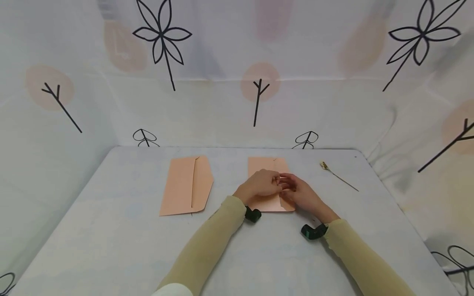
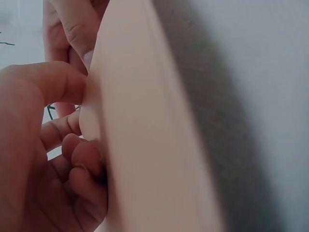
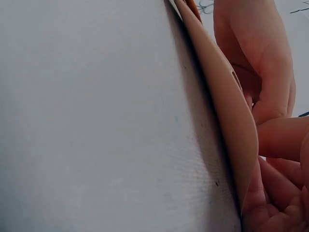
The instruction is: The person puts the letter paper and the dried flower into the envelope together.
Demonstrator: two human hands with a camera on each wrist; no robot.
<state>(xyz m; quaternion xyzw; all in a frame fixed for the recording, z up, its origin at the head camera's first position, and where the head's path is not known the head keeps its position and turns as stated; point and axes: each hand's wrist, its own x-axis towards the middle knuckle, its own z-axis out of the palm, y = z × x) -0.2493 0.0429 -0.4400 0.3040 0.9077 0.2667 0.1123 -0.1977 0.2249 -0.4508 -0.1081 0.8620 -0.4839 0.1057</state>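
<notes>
Both hands meet over the right-hand peach envelope, which lies on the table with its flap side toward the right. My left hand comes in from the left, fingers curled, and its thumb and fingertips pinch the paper edge. From the right, my right hand grips the flap edge, its fingertips close to those of the left. In the left wrist view the envelope bulges up along its near side. The right wrist view has the envelope's edge lifted in a curve, with fingers behind it.
A second peach envelope lies to the left, its pointed flap facing right. A dried flower on a thin stem lies at the back right. Patterned cloth hangs behind the white table.
</notes>
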